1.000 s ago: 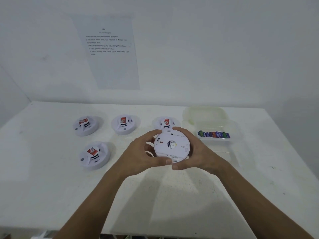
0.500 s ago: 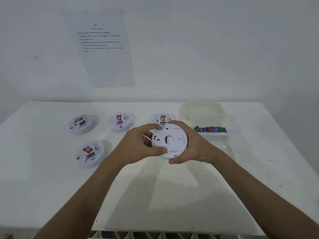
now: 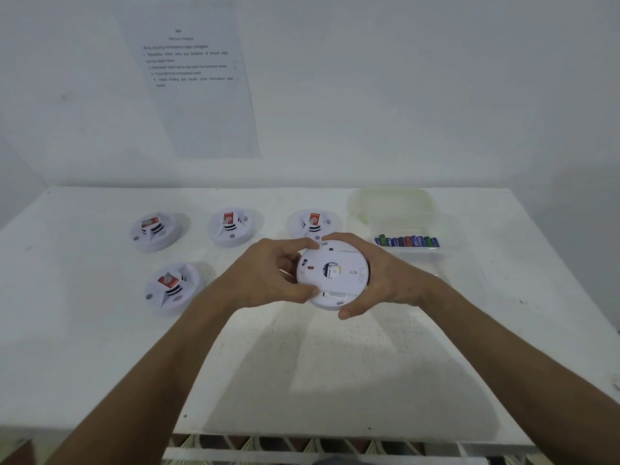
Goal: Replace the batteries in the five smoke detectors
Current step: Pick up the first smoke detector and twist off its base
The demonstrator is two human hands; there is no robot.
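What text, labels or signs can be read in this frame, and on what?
Paper sheet on the wall: printed numbered lines, too blurred to quote.
Red labels on the four smoke detectors on the table: a white logo, unreadable.
Batteries in the clear container: print too small.
Held smoke detector: back markings illegible.

White wall (image 3: 402, 95) behind, plain and matte, meeting a side wall (image 3: 13, 156) at far left. Printed sheet (image 3: 191, 88) stuck to wall, upper left, several lines of small text, too blurred to read. White table (image 3: 335, 364) below, pushed against wall, top scuffed and specked with small dark marks. Soft, even light from above; faint shadows on tabletop. Under table's near edge, a strip of woven, slatted material (image 3: 302, 444), partly hidden, dim. Floor out of view.
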